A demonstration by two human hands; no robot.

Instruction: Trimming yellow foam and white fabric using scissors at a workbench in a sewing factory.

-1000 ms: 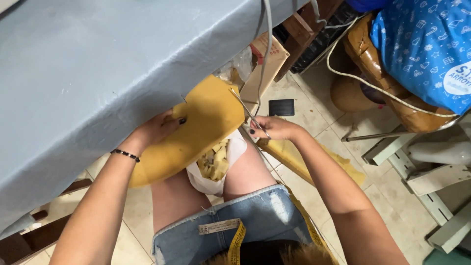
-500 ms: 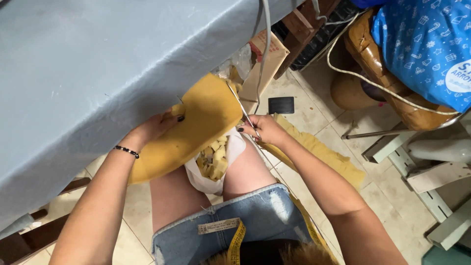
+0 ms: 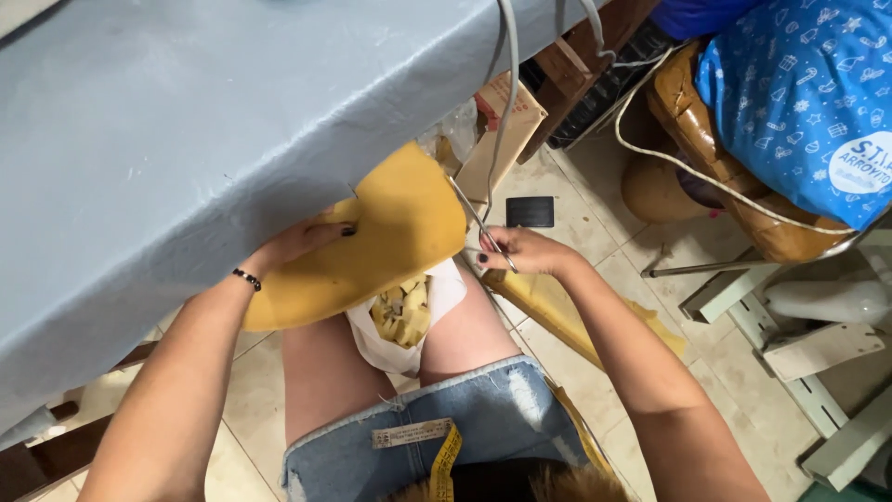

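My left hand grips a curved piece of mustard-yellow material at its upper left edge, just below the table's rim. My right hand is closed around metal scissors, whose blades point up and left at the right edge of the yellow piece. A white bag with several yellow scraps lies between my knees. A yellow tape measure hangs over my denim shorts.
A table under a grey-blue cloth fills the upper left. A cardboard box, a grey cable and a small dark card are ahead. A blue patterned bag rests on a brown chair at right. More yellow material lies on the tiled floor.
My right hand with the scissors has moved left and closer to the yellow piece's right edge. The left hand has held its grip almost without moving.
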